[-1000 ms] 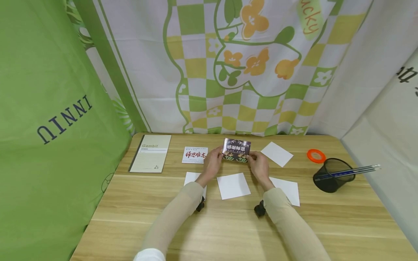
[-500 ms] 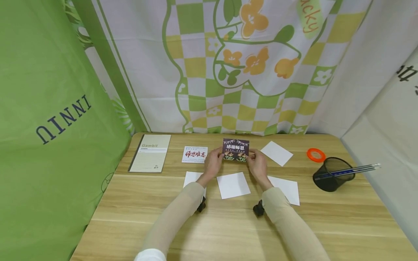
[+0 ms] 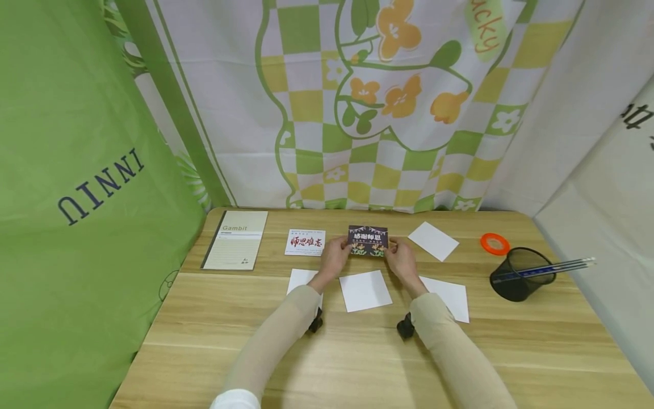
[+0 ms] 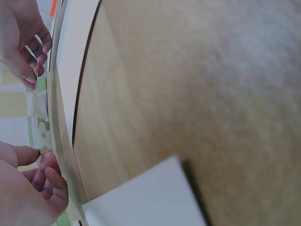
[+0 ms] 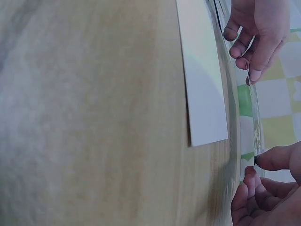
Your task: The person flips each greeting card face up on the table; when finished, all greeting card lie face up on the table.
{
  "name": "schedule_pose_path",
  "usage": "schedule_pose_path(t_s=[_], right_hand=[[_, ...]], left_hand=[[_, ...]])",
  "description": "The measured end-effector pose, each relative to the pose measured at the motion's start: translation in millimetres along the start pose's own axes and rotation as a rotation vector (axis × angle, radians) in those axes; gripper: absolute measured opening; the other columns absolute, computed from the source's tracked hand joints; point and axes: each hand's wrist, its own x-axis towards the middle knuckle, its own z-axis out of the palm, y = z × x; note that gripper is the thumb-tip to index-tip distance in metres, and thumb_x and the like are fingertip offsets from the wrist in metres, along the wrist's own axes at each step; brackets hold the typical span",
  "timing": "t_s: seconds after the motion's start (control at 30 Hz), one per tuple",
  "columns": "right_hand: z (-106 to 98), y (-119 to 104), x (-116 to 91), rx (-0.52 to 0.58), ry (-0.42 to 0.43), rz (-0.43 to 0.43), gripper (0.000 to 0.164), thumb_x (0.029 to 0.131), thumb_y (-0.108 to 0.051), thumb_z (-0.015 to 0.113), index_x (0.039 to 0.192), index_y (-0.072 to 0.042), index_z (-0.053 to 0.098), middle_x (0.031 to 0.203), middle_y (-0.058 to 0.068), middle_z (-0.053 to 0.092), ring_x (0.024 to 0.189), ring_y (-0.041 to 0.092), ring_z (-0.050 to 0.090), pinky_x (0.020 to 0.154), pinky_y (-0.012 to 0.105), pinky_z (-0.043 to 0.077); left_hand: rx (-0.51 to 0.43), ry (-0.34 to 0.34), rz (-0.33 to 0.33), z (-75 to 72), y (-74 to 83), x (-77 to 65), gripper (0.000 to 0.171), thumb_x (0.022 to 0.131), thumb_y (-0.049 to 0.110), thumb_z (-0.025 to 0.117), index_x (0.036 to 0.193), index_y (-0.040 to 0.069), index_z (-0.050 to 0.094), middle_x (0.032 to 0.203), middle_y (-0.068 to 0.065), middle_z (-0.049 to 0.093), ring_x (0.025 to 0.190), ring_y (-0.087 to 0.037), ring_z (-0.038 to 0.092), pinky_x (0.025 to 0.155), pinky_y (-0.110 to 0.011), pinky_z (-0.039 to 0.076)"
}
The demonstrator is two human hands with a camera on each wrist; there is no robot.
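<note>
A dark greeting card [image 3: 368, 241] with pale lettering and orange flowers is held between both hands near the back of the table. My left hand [image 3: 334, 255] pinches its left edge between thumb and fingers. At its right edge my right hand [image 3: 402, 259] pinches it likewise. In the left wrist view the card shows almost edge-on between the near left hand [image 4: 35, 183] and the far right hand [image 4: 26, 42]. Seen from the right wrist, the right hand [image 5: 273, 188] is near and the left hand [image 5: 258, 35] beyond it. A blank white card [image 3: 365, 291] lies just in front.
Left of the hands lies a card with red characters [image 3: 304, 243], then a notebook [image 3: 235, 241]. More blank cards lie at right, one white card [image 3: 433, 241] behind another [image 3: 455, 300]. An orange tape roll [image 3: 494, 244] and a tipped black mesh holder [image 3: 515, 287] with pencils [image 3: 572, 265] are far right.
The dark card has come down slightly and leans flatter, its top edge lower in the head view. Both hands keep their pinch on it. The other things lie as before.
</note>
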Motion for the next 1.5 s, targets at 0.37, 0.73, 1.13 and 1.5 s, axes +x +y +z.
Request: schedule_pose_path(t_s=[0.37,0.73,1.13,1.5], right_hand=[[-1,-3,4,-0.045,-0.051,0.063,0.038,0.091,-0.008,0.058,0.126,0.007,0.056,0.101,0.021,0.064,0.087,0.030,0.059,0.074,0.040,0.049],[-4,-1,7,-0.144,-0.122,0.027,0.038,0.090,-0.011,0.057,0.123,0.008,0.058,0.114,0.026,0.063,0.103,0.038,0.059,0.090,0.049,0.047],[-7,-6,5,-0.213,-0.160,-0.031,0.038,0.092,-0.012,0.054,0.123,0.010,0.058,0.120,0.028,0.061,0.111,0.041,0.057,0.095,0.051,0.045],[-9,-10,4,-0.285,-0.169,-0.043,0.037,0.093,-0.012,0.052,0.124,0.007,0.059,0.122,0.026,0.061,0.112,0.042,0.057,0.092,0.053,0.047]], left_hand=[[0.002,-0.066,-0.108,-3.4,8.1,2.3,0.024,0.093,0.009,0.060,0.113,-0.003,0.066,0.098,-0.014,0.070,0.065,-0.015,0.056,0.056,-0.025,0.048],[0.132,-0.077,-0.119,-2.5,13.6,4.0,0.015,0.091,0.013,0.063,0.095,0.001,0.072,0.071,-0.005,0.065,0.051,-0.012,0.049,0.043,-0.022,0.040],[0.248,-0.095,-0.114,-3.0,17.0,2.2,0.025,0.091,0.011,0.059,0.066,0.009,0.055,0.061,-0.002,0.053,0.050,-0.014,0.044,0.043,-0.025,0.036],[0.315,-0.100,-0.080,-4.3,19.8,2.7,0.025,0.092,0.010,0.054,0.066,0.010,0.054,0.064,-0.004,0.057,0.054,-0.019,0.051,0.048,-0.032,0.043]])
